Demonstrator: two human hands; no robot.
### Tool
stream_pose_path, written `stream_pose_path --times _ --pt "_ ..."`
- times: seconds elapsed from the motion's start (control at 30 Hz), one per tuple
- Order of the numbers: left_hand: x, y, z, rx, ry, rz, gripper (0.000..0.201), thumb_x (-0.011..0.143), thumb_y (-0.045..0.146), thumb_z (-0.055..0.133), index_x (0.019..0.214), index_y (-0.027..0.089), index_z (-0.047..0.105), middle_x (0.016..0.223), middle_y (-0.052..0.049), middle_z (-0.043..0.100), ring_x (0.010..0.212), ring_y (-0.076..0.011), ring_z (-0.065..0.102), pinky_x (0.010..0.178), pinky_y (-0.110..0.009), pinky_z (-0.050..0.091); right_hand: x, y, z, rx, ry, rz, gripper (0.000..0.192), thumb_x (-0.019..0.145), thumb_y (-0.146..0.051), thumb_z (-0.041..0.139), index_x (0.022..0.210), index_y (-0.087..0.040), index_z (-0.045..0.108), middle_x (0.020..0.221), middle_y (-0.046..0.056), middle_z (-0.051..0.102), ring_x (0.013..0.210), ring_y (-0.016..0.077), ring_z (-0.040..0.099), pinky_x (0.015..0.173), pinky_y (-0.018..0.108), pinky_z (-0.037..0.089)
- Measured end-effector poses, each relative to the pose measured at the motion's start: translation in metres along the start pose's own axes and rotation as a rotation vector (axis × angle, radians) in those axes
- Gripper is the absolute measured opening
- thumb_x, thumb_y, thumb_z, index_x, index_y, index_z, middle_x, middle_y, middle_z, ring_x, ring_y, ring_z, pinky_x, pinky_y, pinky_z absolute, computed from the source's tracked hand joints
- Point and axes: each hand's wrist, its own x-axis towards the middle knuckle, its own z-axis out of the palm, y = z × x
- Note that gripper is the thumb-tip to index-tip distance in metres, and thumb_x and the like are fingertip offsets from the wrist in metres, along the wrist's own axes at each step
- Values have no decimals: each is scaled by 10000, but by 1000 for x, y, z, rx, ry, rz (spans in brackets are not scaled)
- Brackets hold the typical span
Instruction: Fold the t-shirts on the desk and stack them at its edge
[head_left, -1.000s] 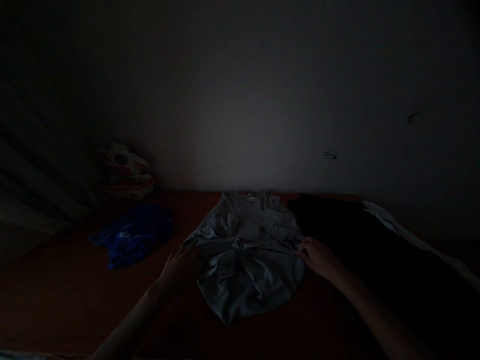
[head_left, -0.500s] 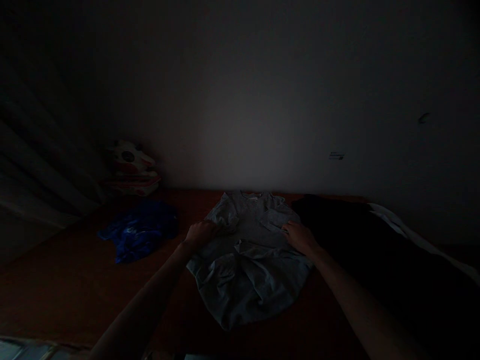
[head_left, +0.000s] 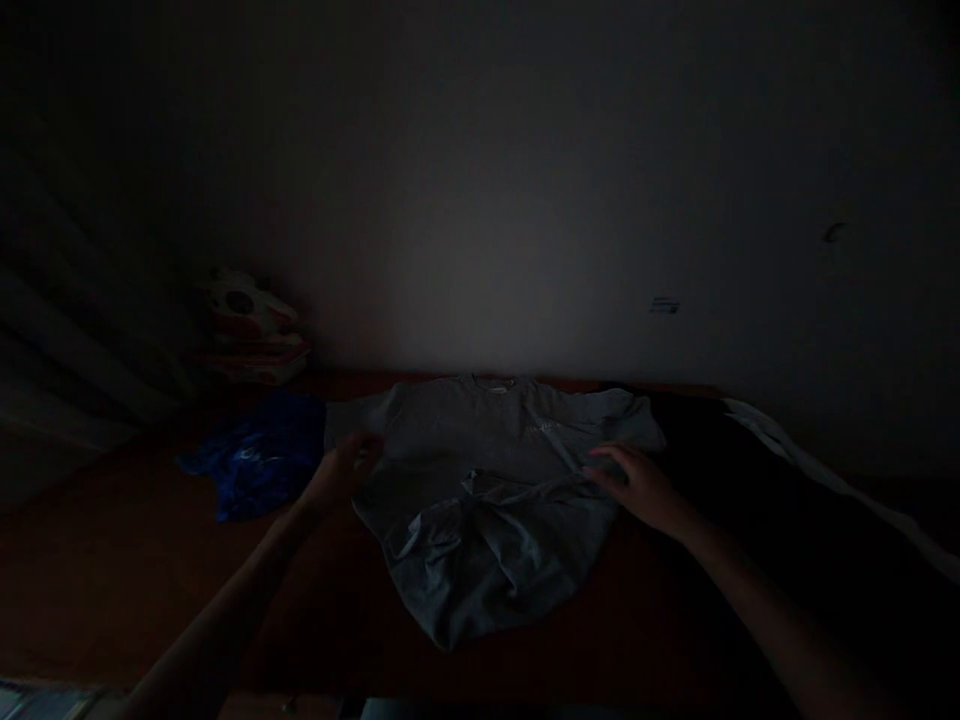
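Observation:
A grey T-shirt (head_left: 450, 440) lies on the brown tabletop (head_left: 112, 580), its neckline toward the wall and both sleeves out to the sides. Its lower part is bunched in folds nearer to me. At the shirt's left side, below the left sleeve, is my left hand (head_left: 346, 470), fingers apart and slightly blurred. My right hand (head_left: 637, 485) is by the right side below the other sleeve, thumb and fingers parted with nothing between them. Whether either hand touches the cloth is hard to tell in this dim light.
Left of the shirt lies a crumpled blue garment (head_left: 262, 455), touching the left sleeve. Behind it, a white and red figure (head_left: 247, 310) stands on a stack against the wall. Dark cloth (head_left: 750, 520) covers the right side, with a white strip (head_left: 795, 450) along its far edge.
Both sleeves, earlier folded inward over the shirt, now extend outward. My hands have moved apart and let go of the cloth. The view has shifted slightly.

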Motion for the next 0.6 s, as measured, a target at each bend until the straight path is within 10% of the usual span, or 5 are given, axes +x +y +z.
stream_pose_path --times 0.13,0.27,0.43,0.6 --pt "-23 14 40 170 -324 282 590 904 569 550 1361 202 612 1390 -147 651 1267 -307 617 1104 -446 459 -11 -40 38 -17 -163 -118 578 853 -422 698 1384 -235 569 1328 117 664 1235 287 612 1071 465 458" --pt "-28 -6 39 331 -345 419 646 921 502 536 1491 199 499 1548 -155 499 1411 -329 489 1184 -513 370 -8 -47 51 -124 -211 -90 290 884 -223 602 1147 -225 723 1106 101 732 1076 269 671 980 427 500" --pt "-14 -39 7 391 -333 412 572 945 429 480 1458 182 541 1551 -157 492 1418 -318 486 1190 -494 374 -18 -11 1 7 -171 11 298 934 -391 512 1006 -212 739 1051 110 729 996 257 690 918 398 516" --pt "-24 -24 -2 286 -268 333 478 972 444 414 1298 207 671 1363 -138 672 1279 -312 610 1126 -465 454 -48 19 -52 -68 -333 175 339 785 -529 634 888 -229 753 1043 131 745 997 326 698 930 479 514"
